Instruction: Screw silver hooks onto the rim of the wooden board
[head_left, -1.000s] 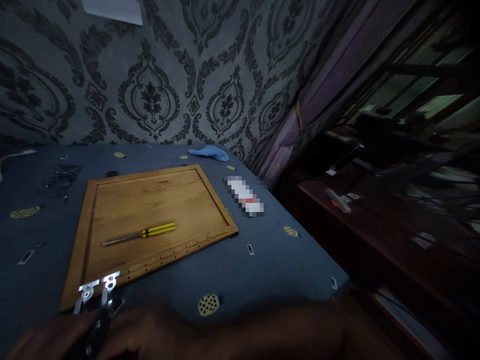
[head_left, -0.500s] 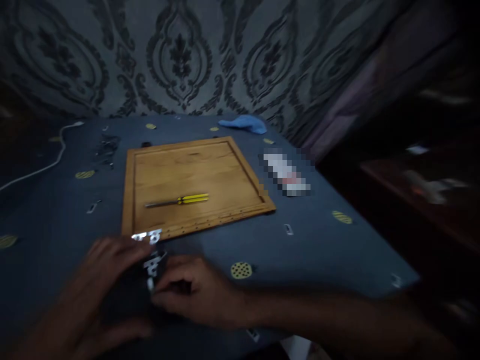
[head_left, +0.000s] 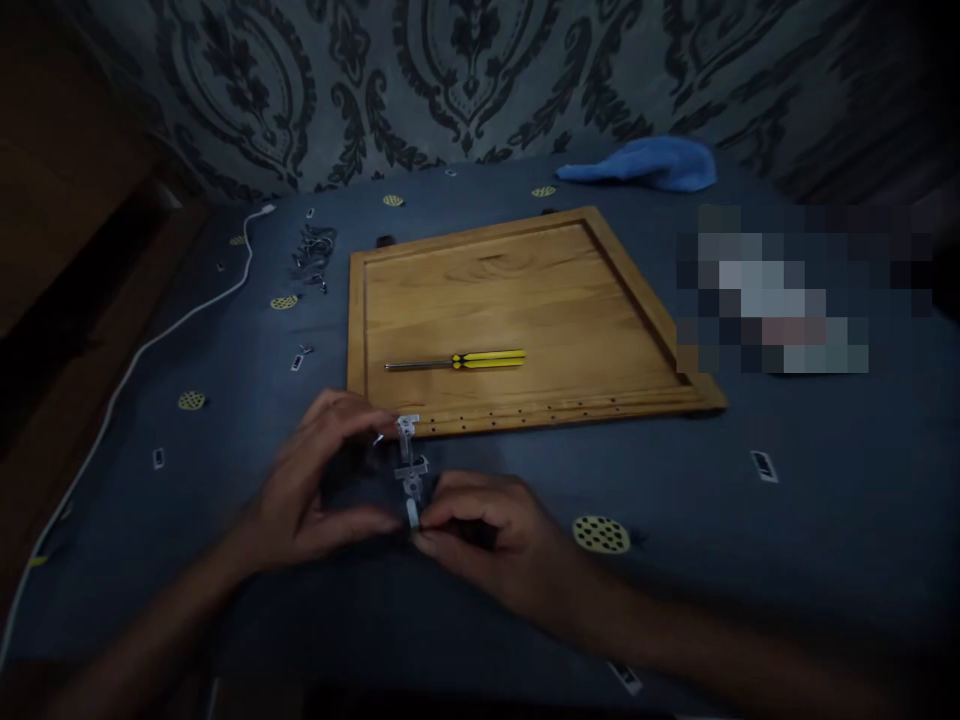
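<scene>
My left hand and my right hand meet over a blue cloth-covered table. Between them they hold a small shiny metal hinge bracket, upright, just in front of the near left corner of a wooden panel. My right fingers pinch its lower end; my left fingers curl around its side and top. A yellow-handled screwdriver lies on the panel. A row of small holes runs along the panel's near edge.
A heap of small metal parts lies left of the panel. A white cable trails along the table's left side. A blue cloth rests at the back right, by the patterned wall. A blurred-out item lies right of the panel.
The view has swung left and down, so the panel now sits at centre. Both hands have come forward into full view with the metal bracket, holding it near the panel's corner.
</scene>
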